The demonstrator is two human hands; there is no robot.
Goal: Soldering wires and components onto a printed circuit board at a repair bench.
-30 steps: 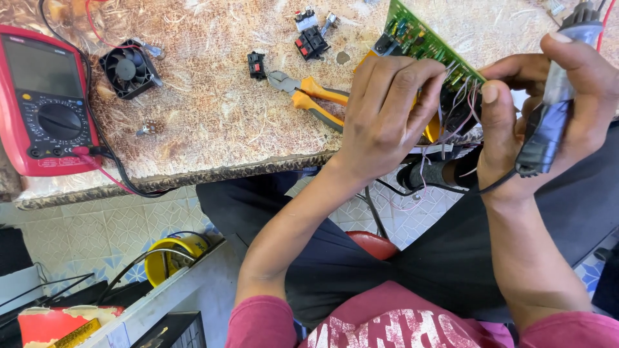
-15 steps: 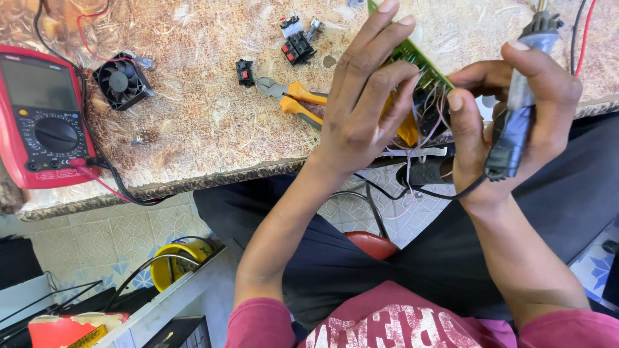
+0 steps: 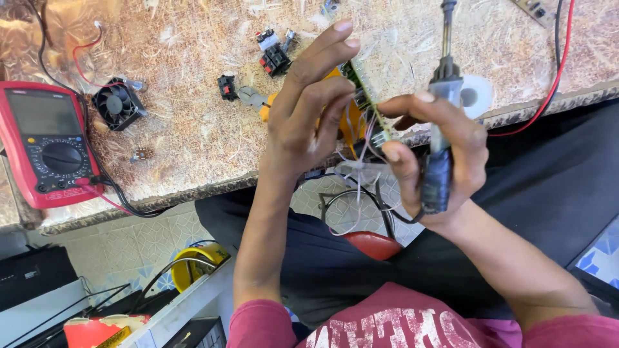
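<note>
My left hand [image 3: 309, 109] grips a green circuit board [image 3: 362, 96] seen almost edge-on, with thin wires [image 3: 361, 161] hanging from it. My right hand [image 3: 438, 151] is wrapped around the dark handle of a soldering iron [image 3: 440, 109] whose tip points up and away; its thumb and forefinger also pinch the board's lower edge. Both hands hover just over the near edge of the speckled workbench [image 3: 193, 142], above my lap.
A red multimeter [image 3: 45, 142] with leads lies at the left, beside a small black fan [image 3: 116, 103]. Orange-handled pliers [image 3: 258, 100], black connectors [image 3: 274, 61] and a solder spool [image 3: 476, 96] lie on the bench. A red cable [image 3: 554, 84] runs at right. Yellow tape roll [image 3: 193, 261] sits below.
Both hands have risen and moved left. The board has turned from flat to nearly edge-on, and the soldering iron now stands upright beside it.
</note>
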